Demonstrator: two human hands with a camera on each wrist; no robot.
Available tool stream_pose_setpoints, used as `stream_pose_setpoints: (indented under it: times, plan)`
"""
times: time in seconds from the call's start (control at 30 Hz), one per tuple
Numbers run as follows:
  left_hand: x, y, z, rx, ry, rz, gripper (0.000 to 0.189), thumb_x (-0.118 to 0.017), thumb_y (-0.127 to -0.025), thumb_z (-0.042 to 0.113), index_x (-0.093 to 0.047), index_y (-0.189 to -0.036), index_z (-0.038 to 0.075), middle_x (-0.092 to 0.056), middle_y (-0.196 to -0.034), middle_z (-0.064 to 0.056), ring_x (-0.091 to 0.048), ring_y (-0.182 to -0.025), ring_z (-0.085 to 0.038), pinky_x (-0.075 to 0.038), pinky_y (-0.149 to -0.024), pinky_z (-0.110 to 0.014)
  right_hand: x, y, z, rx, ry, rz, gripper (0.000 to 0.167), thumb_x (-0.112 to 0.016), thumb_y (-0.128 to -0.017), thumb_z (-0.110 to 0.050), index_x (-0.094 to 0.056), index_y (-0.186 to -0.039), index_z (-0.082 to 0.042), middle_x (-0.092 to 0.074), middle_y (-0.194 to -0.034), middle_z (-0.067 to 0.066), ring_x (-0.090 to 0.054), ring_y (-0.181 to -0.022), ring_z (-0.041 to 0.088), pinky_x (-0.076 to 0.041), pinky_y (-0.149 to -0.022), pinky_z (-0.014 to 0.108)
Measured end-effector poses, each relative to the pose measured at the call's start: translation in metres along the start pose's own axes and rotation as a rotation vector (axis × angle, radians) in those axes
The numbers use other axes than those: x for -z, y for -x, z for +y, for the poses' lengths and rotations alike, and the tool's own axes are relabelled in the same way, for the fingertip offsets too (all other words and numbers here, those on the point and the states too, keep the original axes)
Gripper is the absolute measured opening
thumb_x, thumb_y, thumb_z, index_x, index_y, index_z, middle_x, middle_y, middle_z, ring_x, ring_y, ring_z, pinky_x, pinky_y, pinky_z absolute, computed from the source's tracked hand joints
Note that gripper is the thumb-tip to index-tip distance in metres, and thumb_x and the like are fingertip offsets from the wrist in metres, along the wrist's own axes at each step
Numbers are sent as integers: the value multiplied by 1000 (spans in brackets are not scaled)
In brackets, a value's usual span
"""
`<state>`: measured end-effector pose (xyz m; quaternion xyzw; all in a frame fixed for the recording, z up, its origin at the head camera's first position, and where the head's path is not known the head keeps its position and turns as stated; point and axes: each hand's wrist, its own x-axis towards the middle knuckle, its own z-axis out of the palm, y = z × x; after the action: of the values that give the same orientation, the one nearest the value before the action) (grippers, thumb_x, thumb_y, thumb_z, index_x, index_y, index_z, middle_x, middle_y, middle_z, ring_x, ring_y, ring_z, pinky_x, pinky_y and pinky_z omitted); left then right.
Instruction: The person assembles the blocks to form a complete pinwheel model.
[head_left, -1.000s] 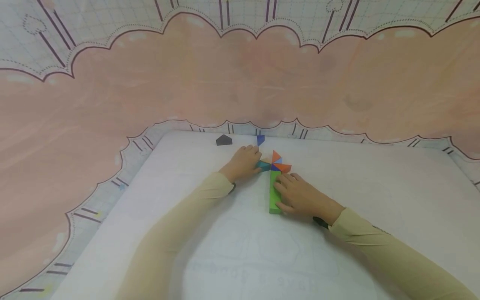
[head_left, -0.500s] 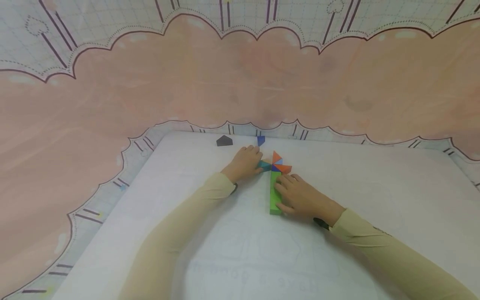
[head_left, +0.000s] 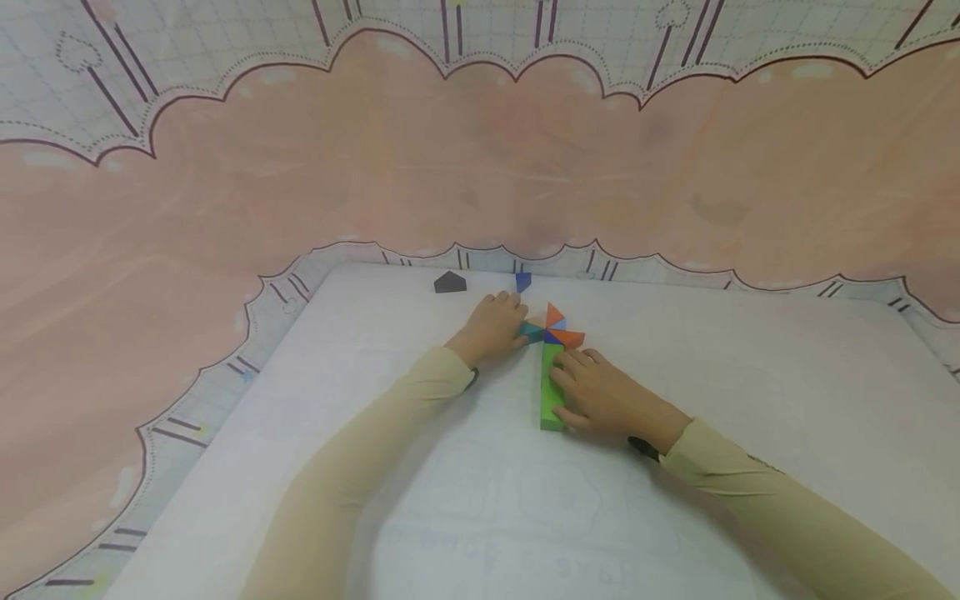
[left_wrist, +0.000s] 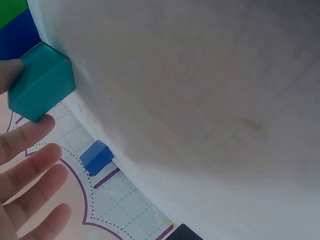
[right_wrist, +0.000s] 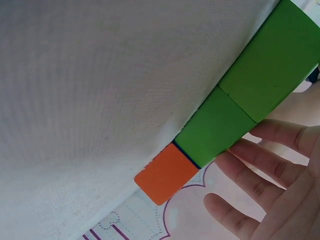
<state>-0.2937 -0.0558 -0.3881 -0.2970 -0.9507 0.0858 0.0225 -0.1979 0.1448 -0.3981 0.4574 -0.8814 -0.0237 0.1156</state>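
Small triangular blocks form a pinwheel shape on the white table, among them an upper orange block (head_left: 553,316), a light blue block (head_left: 558,324), a lower orange block (head_left: 572,339) and a dark blue block (head_left: 551,337). My left hand (head_left: 491,327) is at its left side, thumb and index fingertip at opposite edges of a teal block (left_wrist: 42,82); the other fingers are spread. Below the pinwheel, two green blocks (right_wrist: 217,125) lie end to end as a stem. My right hand (head_left: 603,392) rests on them from the right, its relaxed fingertips touching their edge.
Near the far edge of the white table (head_left: 750,375) lie a black five-sided block (head_left: 450,282) and a loose blue block (head_left: 523,282). Beyond that edge is a patterned pink and white cloth (head_left: 480,167). Faint mirrored lettering shows on the near tabletop.
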Motion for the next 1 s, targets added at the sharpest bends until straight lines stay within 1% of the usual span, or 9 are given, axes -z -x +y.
stream_pose_setpoints:
  times: [0.2, 0.5, 0.73, 1.0]
  plan:
    - [0, -1, 2, 6, 0, 6, 44, -58, -90, 41, -58, -117, 7, -57, -112, -7, -52, -102, -20, -45, -92, -35, -1, 1, 0, -1, 4, -1, 44, -53, -90, -42, -54, -111, -4, -54, -112, 11, -53, -106, 27, -43, -96, 44]
    - [1, -2, 2, 15, 14, -3, 43, -58, -90, 39, -58, -118, 6, -57, -112, -7, -52, -101, -20, -45, -92, -35, -1, 1, 0, -5, 5, 4, 43, -53, -89, -42, -54, -110, -4, -54, -114, 12, -54, -107, 28, -44, -95, 44]
    - [1, -3, 1, 16, 8, -16, 42, -57, -92, 37, -56, -122, 8, -57, -116, -8, -52, -104, -21, -45, -94, -35, 0, 1, 0, -4, 5, 12, 43, -54, -89, -41, -54, -109, -4, -54, -113, 12, -54, -108, 28, -44, -95, 44]
    - [2, -4, 0, 12, 2, -11, 39, -58, -92, 33, -55, -123, 10, -57, -116, -7, -53, -104, -20, -46, -92, -35, 1, 0, 0, -3, -2, 8, 42, -54, -89, -41, -54, -108, -4, -55, -113, 12, -54, -108, 28, -44, -95, 44]
